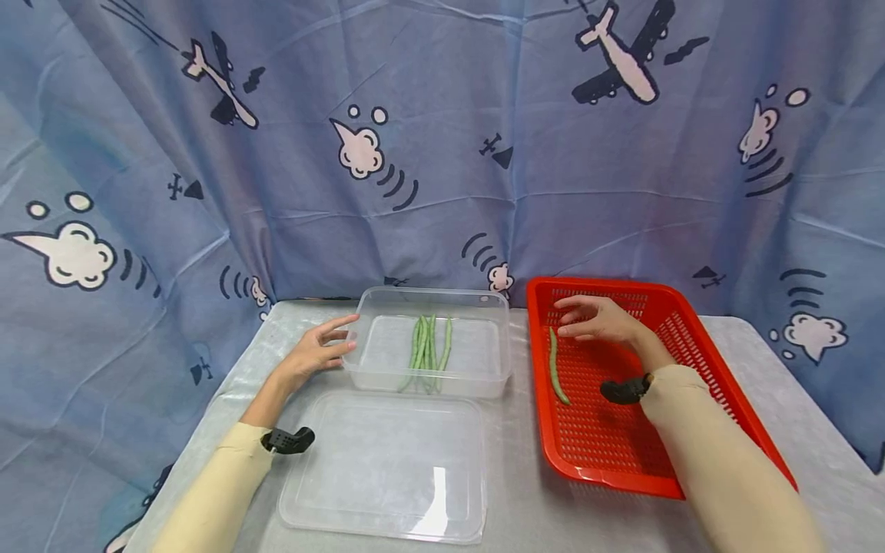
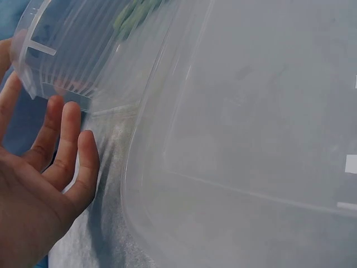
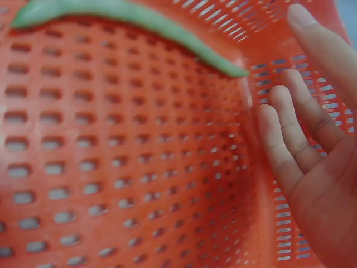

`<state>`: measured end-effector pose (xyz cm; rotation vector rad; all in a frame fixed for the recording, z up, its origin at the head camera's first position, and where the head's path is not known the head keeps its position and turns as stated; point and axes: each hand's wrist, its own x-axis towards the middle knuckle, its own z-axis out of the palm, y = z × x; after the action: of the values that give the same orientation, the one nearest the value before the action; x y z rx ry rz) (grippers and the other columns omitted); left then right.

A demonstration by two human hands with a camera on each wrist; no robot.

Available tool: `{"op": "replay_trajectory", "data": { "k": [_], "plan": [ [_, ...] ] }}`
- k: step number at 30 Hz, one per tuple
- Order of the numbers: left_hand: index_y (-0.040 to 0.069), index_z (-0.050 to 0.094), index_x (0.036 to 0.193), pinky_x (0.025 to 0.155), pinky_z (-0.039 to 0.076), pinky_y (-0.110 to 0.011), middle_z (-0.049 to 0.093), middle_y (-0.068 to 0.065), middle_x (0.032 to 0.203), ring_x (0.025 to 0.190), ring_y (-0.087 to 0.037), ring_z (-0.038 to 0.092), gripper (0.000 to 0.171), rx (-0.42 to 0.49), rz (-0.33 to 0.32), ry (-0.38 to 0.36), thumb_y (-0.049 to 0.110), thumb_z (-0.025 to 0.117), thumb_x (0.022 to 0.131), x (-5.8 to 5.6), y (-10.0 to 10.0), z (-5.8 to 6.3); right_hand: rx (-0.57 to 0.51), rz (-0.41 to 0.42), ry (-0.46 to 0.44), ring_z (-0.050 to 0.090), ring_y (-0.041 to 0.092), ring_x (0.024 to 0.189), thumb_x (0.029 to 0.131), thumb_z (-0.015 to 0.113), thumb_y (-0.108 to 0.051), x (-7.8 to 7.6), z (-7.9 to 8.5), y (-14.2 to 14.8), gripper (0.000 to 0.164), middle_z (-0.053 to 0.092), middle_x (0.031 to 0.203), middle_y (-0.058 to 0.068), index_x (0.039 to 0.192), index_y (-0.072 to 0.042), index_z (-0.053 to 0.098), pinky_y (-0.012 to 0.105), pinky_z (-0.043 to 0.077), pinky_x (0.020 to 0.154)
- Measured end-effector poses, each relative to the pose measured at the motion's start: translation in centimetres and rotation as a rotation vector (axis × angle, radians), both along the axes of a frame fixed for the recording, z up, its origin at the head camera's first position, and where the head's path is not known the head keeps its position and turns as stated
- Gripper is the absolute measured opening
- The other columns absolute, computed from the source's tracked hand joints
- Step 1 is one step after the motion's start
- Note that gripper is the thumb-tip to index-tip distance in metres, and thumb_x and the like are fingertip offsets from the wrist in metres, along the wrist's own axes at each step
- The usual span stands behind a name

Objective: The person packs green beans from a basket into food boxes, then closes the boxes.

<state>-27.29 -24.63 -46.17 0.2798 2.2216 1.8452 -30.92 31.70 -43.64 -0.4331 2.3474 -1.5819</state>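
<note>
Several green beans (image 1: 430, 346) lie lengthwise in a clear plastic container (image 1: 477, 388) at the back of the table. My left hand (image 1: 316, 355) is at the container's left wall, fingers spread and relaxed, fingertips right at the rim. A single green bean (image 1: 555, 367) lies along the left side of the red basket (image 1: 611, 480). Over that basket, my right hand (image 1: 593, 319) holds nothing, its fingers extended close to the bean's far end. In the right wrist view the bean (image 3: 134, 17) rests on the perforated floor, apart from the fingers.
A clear lid (image 1: 387, 468) lies flat on the table in front of the container. Behind the table hangs a blue curtain (image 1: 429, 223) with printed planes. The basket's raised walls surround the right hand's area.
</note>
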Motion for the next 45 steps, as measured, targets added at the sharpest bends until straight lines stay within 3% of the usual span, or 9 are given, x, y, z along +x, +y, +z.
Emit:
{"op": "replay_trajectory", "data": {
  "k": [11, 18, 26, 45],
  "plan": [
    [0.016, 0.044, 0.156, 0.084, 0.053, -0.038, 0.038, -0.026, 0.151, 0.133, -0.037, 0.042, 0.063, -0.004, -0.006, -0.006, 0.015, 0.070, 0.099, 0.1, 0.2, -0.2, 0.117, -0.006, 0.128, 0.063, 0.023, 0.078, 0.084, 0.083, -0.002, 0.3, -2.3, -0.1, 0.058, 0.063, 0.107, 0.030, 0.134, 0.011, 0.056, 0.035, 0.056, 0.064],
    [0.016, 0.043, 0.157, 0.086, 0.052, -0.039, 0.037, -0.026, 0.152, 0.133, -0.039, 0.041, 0.064, -0.011, -0.011, -0.013, 0.018, 0.070, 0.099, 0.1, 0.2, -0.2, 0.233, 0.028, 0.202, 0.058, 0.025, 0.087, 0.080, 0.088, -0.009, 0.4, -2.8, -0.3, 0.058, 0.065, 0.094, 0.019, 0.129, 0.008, 0.061, 0.027, 0.047, 0.071],
    [0.019, 0.043, 0.157, 0.089, 0.051, -0.043, 0.038, -0.024, 0.152, 0.135, -0.037, 0.039, 0.064, -0.017, -0.005, -0.018, 0.019, 0.070, 0.099, 0.2, 0.2, -0.2, 0.290, 0.078, 0.206, 0.051, 0.026, 0.082, 0.077, 0.090, -0.010, 0.4, -2.5, -0.9, 0.060, 0.058, 0.086, 0.014, 0.127, 0.009, 0.063, 0.027, 0.041, 0.063],
    [0.018, 0.041, 0.157, 0.091, 0.049, -0.047, 0.036, -0.026, 0.152, 0.136, -0.039, 0.037, 0.063, -0.016, -0.018, -0.015, 0.017, 0.067, 0.100, 0.1, 0.2, -0.2, 0.361, 0.137, 0.142, 0.047, 0.027, 0.088, 0.081, 0.088, -0.016, 0.7, -1.8, -1.3, 0.067, 0.053, 0.091, 0.011, 0.137, 0.005, 0.058, 0.036, 0.041, 0.072]
  ]
}}
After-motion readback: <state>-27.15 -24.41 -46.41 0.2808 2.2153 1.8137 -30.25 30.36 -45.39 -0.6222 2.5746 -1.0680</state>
